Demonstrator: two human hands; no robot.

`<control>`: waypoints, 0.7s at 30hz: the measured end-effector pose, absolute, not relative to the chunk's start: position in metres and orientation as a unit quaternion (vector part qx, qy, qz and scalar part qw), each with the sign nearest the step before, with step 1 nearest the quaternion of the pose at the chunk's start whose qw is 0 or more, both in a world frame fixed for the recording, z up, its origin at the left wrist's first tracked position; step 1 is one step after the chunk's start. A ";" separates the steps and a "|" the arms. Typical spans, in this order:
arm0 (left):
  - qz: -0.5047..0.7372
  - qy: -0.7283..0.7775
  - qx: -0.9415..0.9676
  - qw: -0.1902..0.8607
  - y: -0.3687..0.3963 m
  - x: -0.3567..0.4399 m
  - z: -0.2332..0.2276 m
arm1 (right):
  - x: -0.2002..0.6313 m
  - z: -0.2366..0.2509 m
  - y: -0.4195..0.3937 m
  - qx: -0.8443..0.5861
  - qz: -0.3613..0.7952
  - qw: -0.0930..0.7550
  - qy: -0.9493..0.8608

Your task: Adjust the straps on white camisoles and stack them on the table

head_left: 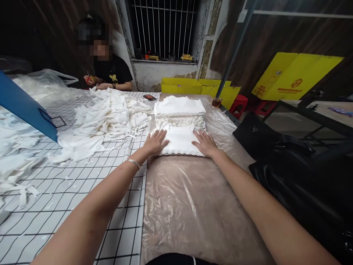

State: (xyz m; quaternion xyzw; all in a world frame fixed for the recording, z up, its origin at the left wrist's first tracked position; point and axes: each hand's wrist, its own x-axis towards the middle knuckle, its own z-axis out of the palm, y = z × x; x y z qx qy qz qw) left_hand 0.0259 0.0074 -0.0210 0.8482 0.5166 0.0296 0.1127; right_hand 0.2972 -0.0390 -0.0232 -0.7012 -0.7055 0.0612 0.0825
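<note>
While both bare hands lie palm down on the flat white cloth with a wavy near edge (180, 140), the work looks like smoothing and squaring it. That cloth lies directly on the near side of the landmark, a thick stack of folded white fabric pieces with ruffled edges (179, 106). The left hand (156, 142) rests on the cloth's left border and the right hand (204, 142) on its right border, both nearer the wearer than the stack. The fingers of each hand are spread wide and nearly straight, pressing on the fabric without gripping it.

To do this well, the person should press evenly with both palms and stroke outward, so that neither border is dragged askew. Keeping the wavy edge straight and parallel to the stack would help the layers stay aligned. Light pressure seems wise, since the clear plastic film over the brown tabletop (176, 198), on the near side of the stack, may let the fabric slide. The loose heap of crumpled white fabric (107, 114), left of the stack, is best kept from catching under the left wrist.
</note>
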 end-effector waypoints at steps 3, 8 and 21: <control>0.003 0.541 0.830 0.136 0.022 0.026 -0.022 | 0.295 -0.022 -0.025 -0.715 0.108 0.032 -0.690; -0.002 0.550 0.825 0.131 0.015 0.032 -0.020 | 0.299 -0.028 -0.022 -0.715 0.083 0.036 -0.693; 0.332 0.740 0.585 -0.034 0.074 -0.099 -0.004 | 0.315 -0.057 -0.199 -0.500 -0.194 0.328 -0.778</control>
